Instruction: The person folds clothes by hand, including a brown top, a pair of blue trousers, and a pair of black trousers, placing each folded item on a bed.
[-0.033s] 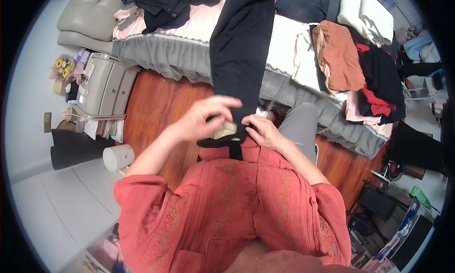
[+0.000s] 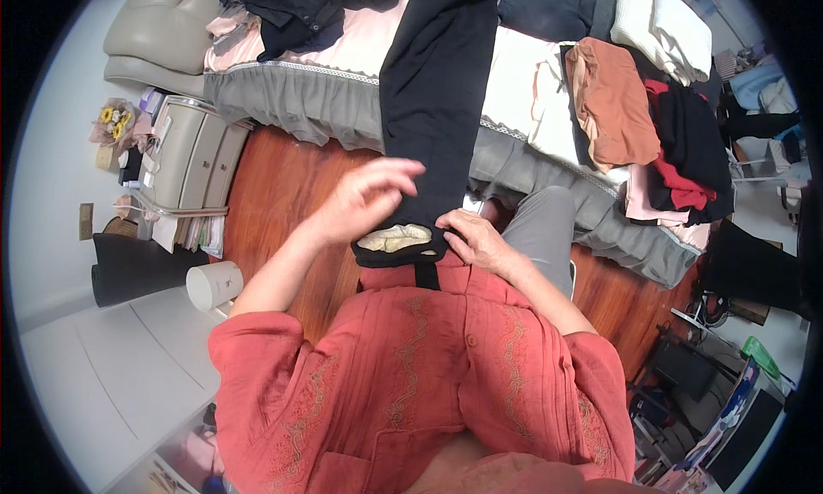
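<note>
A long pair of black trousers [image 2: 433,108] stretches from the bed down to my lap. The near end forms an opening that shows a pale cream lining [image 2: 396,238] inside a black edge. At the right corner of this opening, my right hand [image 2: 477,237] pinches the black fabric between thumb and fingers. My left hand [image 2: 370,198] hovers just above the opening's left side, its fingers stretched out and slightly blurred, holding nothing. A short black strip [image 2: 426,276] hangs below the opening against my red shirt.
Ahead stands a bed [image 2: 291,99] with a grey ruffled skirt. Folded clothes lie on its right, among them a rust-brown garment [image 2: 613,104] and white knitwear [image 2: 660,31]. Dark clothes [image 2: 296,14] lie at the far left. A beige cabinet [image 2: 193,151] and white bin [image 2: 214,286] stand left.
My left hand has lifted up and away from the opening, so more of the cream lining shows. The right hand keeps its pinch in the same place.
</note>
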`<state>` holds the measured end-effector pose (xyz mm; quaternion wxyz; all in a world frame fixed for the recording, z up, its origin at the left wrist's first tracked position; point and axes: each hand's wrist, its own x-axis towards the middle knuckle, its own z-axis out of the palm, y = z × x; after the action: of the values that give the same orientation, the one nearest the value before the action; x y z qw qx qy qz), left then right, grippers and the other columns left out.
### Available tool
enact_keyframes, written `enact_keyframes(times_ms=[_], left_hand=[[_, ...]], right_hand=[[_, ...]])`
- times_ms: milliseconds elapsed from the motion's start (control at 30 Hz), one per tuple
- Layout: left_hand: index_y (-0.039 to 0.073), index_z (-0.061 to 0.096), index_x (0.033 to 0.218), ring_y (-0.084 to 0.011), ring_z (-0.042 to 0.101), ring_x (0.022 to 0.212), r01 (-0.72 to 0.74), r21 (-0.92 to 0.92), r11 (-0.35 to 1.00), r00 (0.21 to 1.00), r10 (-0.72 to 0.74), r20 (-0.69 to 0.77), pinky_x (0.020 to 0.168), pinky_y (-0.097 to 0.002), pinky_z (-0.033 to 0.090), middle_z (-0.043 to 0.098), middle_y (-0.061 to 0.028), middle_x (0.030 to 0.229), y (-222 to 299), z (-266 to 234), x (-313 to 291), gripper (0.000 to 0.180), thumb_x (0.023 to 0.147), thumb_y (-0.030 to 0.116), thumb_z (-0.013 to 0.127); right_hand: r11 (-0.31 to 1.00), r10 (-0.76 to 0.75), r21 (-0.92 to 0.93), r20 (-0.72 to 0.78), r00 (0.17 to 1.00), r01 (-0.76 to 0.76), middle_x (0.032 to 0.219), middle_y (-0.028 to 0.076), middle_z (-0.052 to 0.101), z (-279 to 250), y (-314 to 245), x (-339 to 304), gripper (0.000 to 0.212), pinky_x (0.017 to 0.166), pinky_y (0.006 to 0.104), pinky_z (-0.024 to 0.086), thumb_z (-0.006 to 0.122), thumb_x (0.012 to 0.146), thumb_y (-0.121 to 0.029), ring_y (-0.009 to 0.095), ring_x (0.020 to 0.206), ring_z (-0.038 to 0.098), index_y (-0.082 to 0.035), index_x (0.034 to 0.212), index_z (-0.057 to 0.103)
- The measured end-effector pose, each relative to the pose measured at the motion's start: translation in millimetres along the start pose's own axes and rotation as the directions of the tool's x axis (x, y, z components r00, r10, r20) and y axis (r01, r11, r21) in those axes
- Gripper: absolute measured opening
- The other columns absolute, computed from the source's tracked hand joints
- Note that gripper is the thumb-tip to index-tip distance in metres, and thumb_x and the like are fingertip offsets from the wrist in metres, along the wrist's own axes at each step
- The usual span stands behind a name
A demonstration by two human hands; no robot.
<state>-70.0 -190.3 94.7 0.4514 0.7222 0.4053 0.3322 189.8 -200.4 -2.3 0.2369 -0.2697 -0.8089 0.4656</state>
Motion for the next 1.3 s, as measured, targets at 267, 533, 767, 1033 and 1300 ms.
enact_keyframes(times_ms=[267,533,767,1033,1300], left_hand=[[0.002,0.057,0.122,-0.0235,0.057,0.115,0.667,0.184,0.722,0.745,-0.644,-0.173,0.096,-0.0350,0.046,0.060,-0.0151,0.123,-145.2,2.8,-53.6,0.043,0.094,0.034,0.058],[-0.003,0.056,0.115,-0.0142,0.064,0.091,0.653,-0.568,0.501,0.603,-0.798,-0.011,0.080,-0.0270,0.053,0.066,-0.0085,0.107,-144.3,47.4,-46.1,0.033,0.090,0.014,0.066],[0.000,0.055,0.122,-0.0169,0.065,0.097,0.396,-0.749,0.531,0.772,-0.635,-0.042,0.085,-0.0300,0.054,0.065,-0.0093,0.110,-80.3,34.0,-17.8,0.030,0.093,0.008,0.056],[0.002,0.051,0.126,-0.0197,0.063,0.104,0.119,-0.949,0.291,0.829,-0.556,-0.066,0.090,-0.0326,0.053,0.061,-0.0103,0.117,-57.7,55.2,-4.5,0.032,0.096,0.011,0.053],[0.004,0.050,0.127,-0.0177,0.062,0.095,0.336,-0.551,0.764,0.775,-0.557,-0.298,0.089,-0.0309,0.049,0.061,-0.0090,0.113,-100.1,31.6,-19.7,0.033,0.097,0.016,0.053]], right_hand=[[0.999,0.025,-0.030,0.137,0.990,-0.021,0.102,0.014,0.060,-1.6,3.6,-0.2,0.031,0.089,0.0422,0.045,0.062,0.080,-0.005,0.032,0.102,0.056,0.000,0.109,0.056],[0.966,0.159,-0.238,0.247,0.956,-0.099,0.141,0.020,0.042,-18.1,-0.7,16.0,0.067,0.106,0.0443,0.036,0.069,0.071,-0.010,0.038,0.126,0.042,-0.010,0.135,0.049],[0.926,0.192,-0.369,0.270,0.943,-0.083,0.145,0.020,0.036,-10.7,6.8,19.3,0.085,0.106,0.0472,0.036,0.074,0.066,-0.007,0.040,0.129,0.037,-0.015,0.143,0.039],[0.908,-0.090,-0.418,-0.124,0.988,0.030,0.141,0.018,0.041,-1.4,11.3,13.1,0.072,0.103,0.0468,0.036,0.070,0.074,-0.027,0.036,0.126,0.042,-0.012,0.139,0.043],[0.979,-0.081,0.169,-0.200,0.976,0.116,0.109,0.018,0.065,-20.8,3.2,12.6,0.042,0.092,0.0391,0.048,0.071,0.076,-0.017,0.033,0.104,0.061,0.004,0.111,0.061]])
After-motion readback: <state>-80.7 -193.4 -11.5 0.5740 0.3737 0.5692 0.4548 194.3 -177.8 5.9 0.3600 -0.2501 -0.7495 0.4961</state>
